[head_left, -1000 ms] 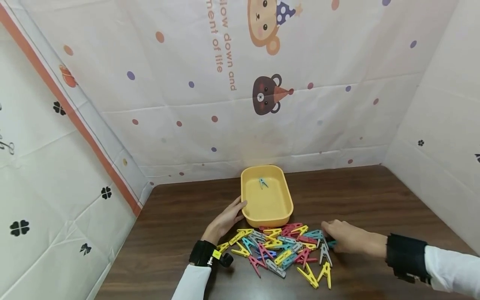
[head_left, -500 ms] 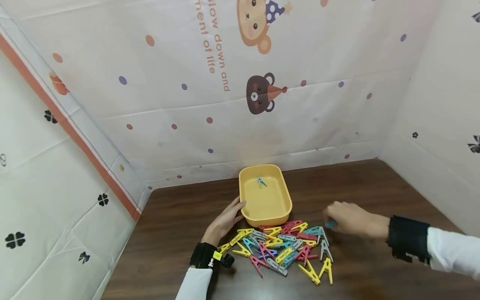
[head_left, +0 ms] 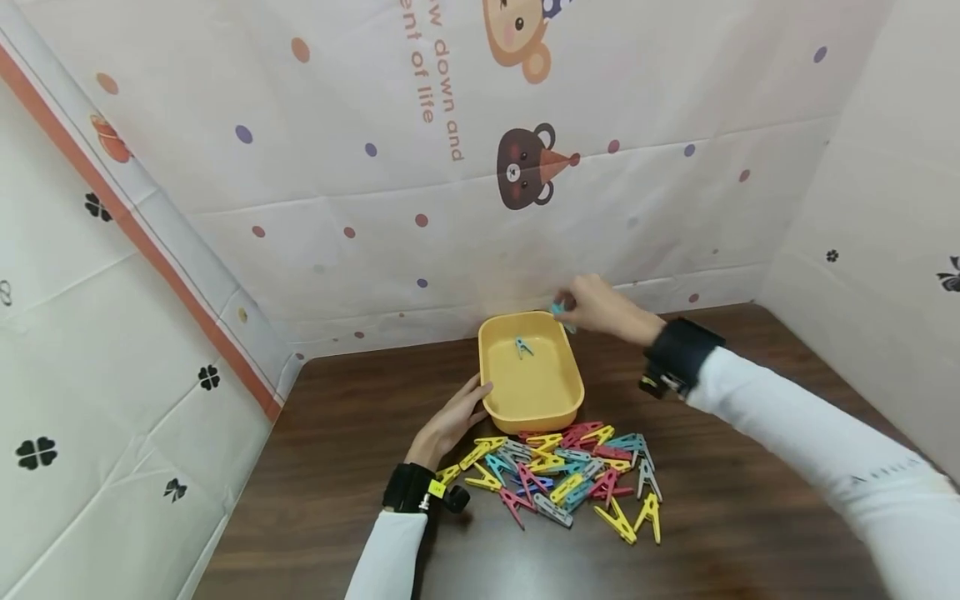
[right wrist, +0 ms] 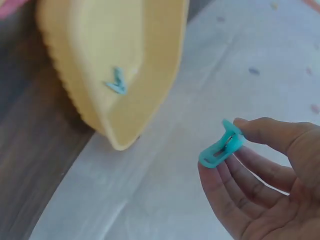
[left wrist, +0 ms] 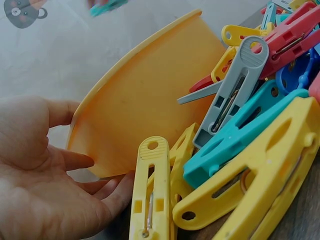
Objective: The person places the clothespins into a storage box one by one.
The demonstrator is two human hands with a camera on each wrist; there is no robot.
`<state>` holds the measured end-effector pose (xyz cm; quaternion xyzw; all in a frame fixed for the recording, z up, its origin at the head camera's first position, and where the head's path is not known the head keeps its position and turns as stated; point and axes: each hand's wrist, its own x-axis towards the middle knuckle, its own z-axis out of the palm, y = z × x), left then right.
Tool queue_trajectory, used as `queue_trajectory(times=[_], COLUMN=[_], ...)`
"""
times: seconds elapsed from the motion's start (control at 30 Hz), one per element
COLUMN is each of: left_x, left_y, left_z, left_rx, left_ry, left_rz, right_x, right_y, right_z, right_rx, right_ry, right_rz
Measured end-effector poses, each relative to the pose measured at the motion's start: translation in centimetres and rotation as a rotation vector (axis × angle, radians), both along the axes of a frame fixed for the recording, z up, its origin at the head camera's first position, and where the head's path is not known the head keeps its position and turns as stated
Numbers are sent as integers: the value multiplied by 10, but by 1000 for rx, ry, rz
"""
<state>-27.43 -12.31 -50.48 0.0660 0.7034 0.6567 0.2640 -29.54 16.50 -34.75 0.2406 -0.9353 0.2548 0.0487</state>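
Note:
A yellow tub (head_left: 532,400) stands on the dark wood table with one blue clothespin (head_left: 522,347) inside, seen too in the right wrist view as a blue clothespin (right wrist: 116,83) in the tub (right wrist: 150,65). My right hand (head_left: 592,305) hovers above the tub's far right corner and pinches a teal clothespin (right wrist: 221,148) between thumb and fingers. My left hand (head_left: 457,421) rests with straight fingers against the tub's left wall (left wrist: 145,115). A pile of coloured clothespins (head_left: 562,481) lies in front of the tub.
Patterned cloth walls close in the table at the back, left and right. Bare tabletop (head_left: 337,467) lies to the left of the tub. In the left wrist view yellow, teal and grey pins (left wrist: 240,150) crowd against the tub's side.
My right hand lifted a teal pin from the pile's right side and carried it up and back to above the tub's far edge. The left hand stayed against the tub.

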Motion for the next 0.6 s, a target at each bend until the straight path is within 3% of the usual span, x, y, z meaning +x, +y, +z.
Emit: queue_trajectory(times=[0.13, 0.23, 0.37, 0.4, 0.53, 0.6], left_x=[-1, -3, -5, -5, -5, -5], left_y=[0, -2, -4, -4, -1, 0], left_z=[0, 0, 1, 2, 2, 1], left_rx=[6, 3, -1, 1, 4, 6], left_ry=[-5, -9, -12, -14, -17, -18], left_rz=[-4, -5, 8, 9, 2, -1], right_x=[-38, -67, -93, -107, -128, -129], right_y=[-20, -32, -41, -40, -44, -48], right_z=[2, -10, -41, -61, -99, -108], right_rx=[11, -2, -111, -117, -13, 57], right_ry=[-34, -108, -233, -196, -218, -212], right_rz=[-104, -169, -239, -266, -398, -427])
